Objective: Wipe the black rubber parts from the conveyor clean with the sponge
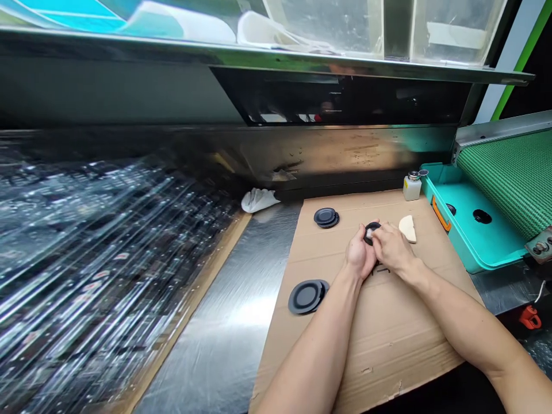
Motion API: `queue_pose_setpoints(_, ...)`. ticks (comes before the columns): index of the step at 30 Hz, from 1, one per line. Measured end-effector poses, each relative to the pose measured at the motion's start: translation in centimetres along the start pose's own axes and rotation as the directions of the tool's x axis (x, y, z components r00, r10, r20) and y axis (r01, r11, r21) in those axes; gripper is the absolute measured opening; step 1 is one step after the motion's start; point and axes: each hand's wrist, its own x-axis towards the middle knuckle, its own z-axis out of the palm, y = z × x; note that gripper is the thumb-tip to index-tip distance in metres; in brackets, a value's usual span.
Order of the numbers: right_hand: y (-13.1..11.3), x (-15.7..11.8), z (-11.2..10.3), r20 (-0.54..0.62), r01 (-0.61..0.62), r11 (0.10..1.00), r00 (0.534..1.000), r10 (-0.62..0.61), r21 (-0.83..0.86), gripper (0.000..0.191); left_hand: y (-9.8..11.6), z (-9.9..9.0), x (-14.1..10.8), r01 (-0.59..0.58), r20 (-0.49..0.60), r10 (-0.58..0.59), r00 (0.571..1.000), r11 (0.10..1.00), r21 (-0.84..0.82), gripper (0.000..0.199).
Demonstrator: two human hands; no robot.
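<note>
My left hand holds a small black rubber disc upright against its fingers. My right hand presses on the same disc from the right, and a white patch shows at the fingertips, perhaps a cloth. Just right of my hands lies a cream-coloured pad on the cardboard sheet. A short stack of black discs sits beyond my hands. A larger, slightly spread stack of black discs lies nearer, left of my left forearm.
A small white dispenser bottle stands at the cardboard's far edge. Right of it is a teal tray holding two black discs, beside a green conveyor belt. A crumpled white cloth lies on the steel bench to the left.
</note>
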Motion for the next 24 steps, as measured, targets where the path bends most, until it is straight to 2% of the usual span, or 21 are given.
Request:
queue_pose_setpoints(2, 0.3, 0.2, -0.3, -0.046, -0.065, 0.997, 0.997, 0.063, -0.038, 0.026, -0.1, 0.0, 0.1, -0.02, -0.012, 0.02, 1.0, 1.0, -0.012, 0.04)
queue_pose_setpoints(3, 0.3, 0.3, -0.5, -0.032, -0.059, 0.998, 0.998, 0.058, -0.033, 0.025, -0.1, 0.0, 0.1, -0.019, -0.021, 0.019, 1.0, 1.0, -0.012, 0.04)
queue_pose_setpoints(6, 0.3, 0.2, -0.6, 0.102, 0.049, 0.998, 0.993, -0.052, 0.031, 0.017, -0.3, 0.0, 0.2, 0.022, -0.032, -0.022, 0.999, 1.0, 0.014, 0.04)
queue_pose_setpoints(7, 0.2, 0.3, -0.5, 0.114, 0.064, 0.997, 0.991, -0.068, 0.036, 0.017, -0.3, 0.0, 0.2, 0.031, -0.025, -0.031, 0.999, 0.999, 0.021, 0.04)
queue_pose_setpoints(11, 0.4, 0.9, -0.3, -0.013, -0.017, 0.997, 1.0, 0.016, -0.078, 0.023, -0.6, -0.1, 0.4, -0.028, -0.025, 0.028, 0.999, 1.0, -0.003, 0.038)
queue_pose_setpoints(13, 0.6, 1.1, -0.5, -0.015, -0.057, 0.989, 0.998, 0.056, -0.133, 0.024, -0.8, -0.2, 0.5, -0.054, -0.04, 0.053, 0.998, 0.998, -0.012, 0.038)
queue_pose_setpoints(17, 0.6, 0.5, -1.3, 0.086, -0.12, 0.979, 0.987, 0.135, -0.164, 0.024, -1.1, -0.3, 0.7, -0.076, -0.044, 0.076, 0.996, 0.997, -0.004, 0.038)
queue_pose_setpoints(20, 0.4, 0.1, -1.6, 0.188, -0.08, 0.994, 0.978, 0.091, -0.07, 0.018, -1.1, -0.4, 0.6, -0.084, -0.044, 0.085, 0.995, 0.996, 0.019, 0.038)
queue_pose_setpoints(22, 0.6, 0.2, -1.5, 0.148, -0.077, 0.997, 0.986, 0.079, -0.024, 0.017, -1.1, -0.3, 0.6, -0.092, -0.039, 0.092, 0.995, 0.996, 0.017, 0.038)
queue_pose_setpoints(24, 0.9, 0.4, -1.1, 0.04, -0.125, 0.992, 0.991, 0.126, -0.032, 0.019, -1.1, -0.2, 0.6, -0.097, -0.038, 0.097, 0.995, 0.995, 0.004, 0.038)
